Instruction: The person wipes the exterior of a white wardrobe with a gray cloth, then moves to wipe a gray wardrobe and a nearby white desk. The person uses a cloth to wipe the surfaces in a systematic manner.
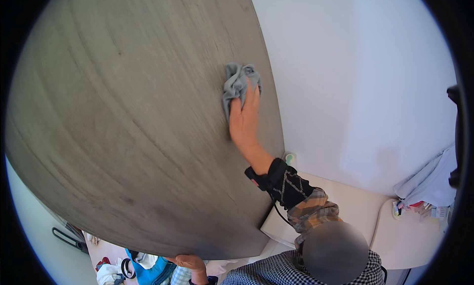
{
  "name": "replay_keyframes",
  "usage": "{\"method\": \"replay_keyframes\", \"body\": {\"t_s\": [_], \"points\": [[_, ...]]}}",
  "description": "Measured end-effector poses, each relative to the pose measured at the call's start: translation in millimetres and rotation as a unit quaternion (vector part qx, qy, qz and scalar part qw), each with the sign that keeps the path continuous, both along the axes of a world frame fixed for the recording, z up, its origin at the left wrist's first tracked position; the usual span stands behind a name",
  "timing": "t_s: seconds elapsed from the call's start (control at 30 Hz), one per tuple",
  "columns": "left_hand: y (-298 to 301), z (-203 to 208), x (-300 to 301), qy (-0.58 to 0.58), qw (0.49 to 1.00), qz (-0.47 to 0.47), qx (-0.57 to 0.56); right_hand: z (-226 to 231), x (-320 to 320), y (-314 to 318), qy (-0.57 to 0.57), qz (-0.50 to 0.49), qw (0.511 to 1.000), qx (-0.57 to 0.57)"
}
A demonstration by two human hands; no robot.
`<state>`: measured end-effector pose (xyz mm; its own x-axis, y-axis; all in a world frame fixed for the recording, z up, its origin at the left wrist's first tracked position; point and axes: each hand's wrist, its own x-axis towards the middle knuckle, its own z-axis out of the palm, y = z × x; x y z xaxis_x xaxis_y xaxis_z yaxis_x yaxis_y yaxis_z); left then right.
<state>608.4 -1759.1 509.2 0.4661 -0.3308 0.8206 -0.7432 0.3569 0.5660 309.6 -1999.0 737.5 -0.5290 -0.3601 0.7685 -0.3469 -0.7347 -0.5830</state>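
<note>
A person's left hand meets the bottom edge of a broad, grey-brown wood-grain panel, its fingers partly hidden and its grip impossible to tell. Farther right, near the panel's right edge, the right hand clasps a crumpled grey fabric cloth against the surface, beside a smooth white wall.

Head-worn fisheye view, wood-grained panel near, white wall at right

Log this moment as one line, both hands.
right hand: holding bunched grey cloth against wood-grain panel | left hand: at panel's lower edge | white wall: right of panel
</note>
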Motion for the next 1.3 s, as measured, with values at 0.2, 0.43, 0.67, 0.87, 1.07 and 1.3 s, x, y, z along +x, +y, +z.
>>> {"method": "replay_keyframes", "body": {"t_s": [0.2,0.43,0.67,0.87,1.07,1.3], "points": [[1,1,1,0.026,0.999,-0.003,0.018,68,-14,-16,0.184,-0.019,0.974,-0.128],[4,-3,4,0.026,0.998,0.059,0.020,3,-69,-78,0.069,-0.018,0.997,-0.014],[6,-11,14,0.012,0.999,0.041,0.025,-246,-27,-7,-0.072,0.038,0.973,0.218],[5,-13,12,0.042,0.999,0.001,0.021,-214,53,87,0.045,0.106,0.974,0.194],[4,-6,-5,0.010,1.000,0.028,-0.003,-184,47,98,0.115,0.087,0.983,0.116],[12,-2,6,0.005,1.000,-0.003,0.001,-199,-85,-56,-0.198,0.108,0.927,0.300]]}}
